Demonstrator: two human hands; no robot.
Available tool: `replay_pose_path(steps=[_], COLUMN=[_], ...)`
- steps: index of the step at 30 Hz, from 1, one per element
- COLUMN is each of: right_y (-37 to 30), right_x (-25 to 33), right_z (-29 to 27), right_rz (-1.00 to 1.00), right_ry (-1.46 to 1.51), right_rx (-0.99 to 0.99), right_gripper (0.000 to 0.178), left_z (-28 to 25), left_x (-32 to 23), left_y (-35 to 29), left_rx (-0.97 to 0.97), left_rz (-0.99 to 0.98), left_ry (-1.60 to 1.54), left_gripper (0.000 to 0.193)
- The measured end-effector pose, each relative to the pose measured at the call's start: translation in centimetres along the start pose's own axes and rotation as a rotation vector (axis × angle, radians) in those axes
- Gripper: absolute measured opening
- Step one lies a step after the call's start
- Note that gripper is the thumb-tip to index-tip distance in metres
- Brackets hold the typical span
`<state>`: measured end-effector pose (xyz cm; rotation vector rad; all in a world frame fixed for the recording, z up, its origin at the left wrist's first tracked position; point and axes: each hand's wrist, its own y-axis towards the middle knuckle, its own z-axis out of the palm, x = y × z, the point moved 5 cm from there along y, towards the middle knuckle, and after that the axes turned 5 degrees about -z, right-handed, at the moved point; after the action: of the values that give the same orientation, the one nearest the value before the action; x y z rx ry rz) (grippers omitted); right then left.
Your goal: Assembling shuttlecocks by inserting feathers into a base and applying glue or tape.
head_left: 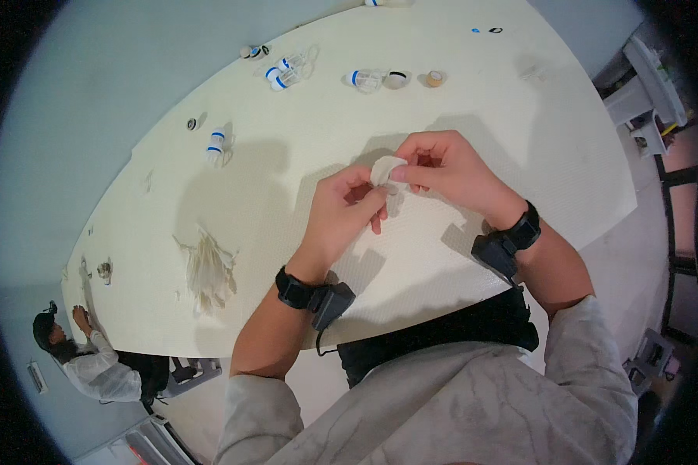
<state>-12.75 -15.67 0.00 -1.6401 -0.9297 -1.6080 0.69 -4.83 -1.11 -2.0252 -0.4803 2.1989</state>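
Note:
Above the near part of the white table (326, 132), both my hands pinch one small white, rounded, soft-looking piece (383, 167). My left hand (340, 208) grips its lower left edge between thumb and fingers. From the other side, my right hand (450, 169) has its thumb pressed on the piece's face, with the fingers behind it. The fingertips cover parts of the piece, so its exact kind does not show. A loose bundle of thin white strips (209, 271) lies on the table to the left of my left hand.
Clear bottles with blue bands (283, 74) lie at the far side, with another bottle (215, 146) nearer left. A tan tape roll (434, 78) sits beyond my hands. Another person (93, 356) sits at the table's left end. Shelving (651, 93) stands off its right edge.

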Motion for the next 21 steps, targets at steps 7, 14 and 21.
replay_pose_path(steps=[7, 14, 21], right_y=[-0.1, -0.1, -3.2], right_x=[0.3, 0.3, 5.1], right_z=[0.6, -0.9, -8.6], right_rz=[-0.042, -0.041, -0.338], right_ry=[0.035, -0.052, -1.478], right_rx=[0.026, -0.049, -0.789], right_gripper=[0.013, 0.013, 0.047], left_z=[-0.5, 0.1, -1.9], left_x=[0.5, 0.3, -2.7], left_y=[-0.3, -0.4, -0.6], left_rx=[-0.066, -0.086, -0.390], left_rz=[-0.059, -0.071, 0.409], left_ry=[-0.007, -0.070, 0.122], left_gripper=[0.009, 0.013, 0.019])
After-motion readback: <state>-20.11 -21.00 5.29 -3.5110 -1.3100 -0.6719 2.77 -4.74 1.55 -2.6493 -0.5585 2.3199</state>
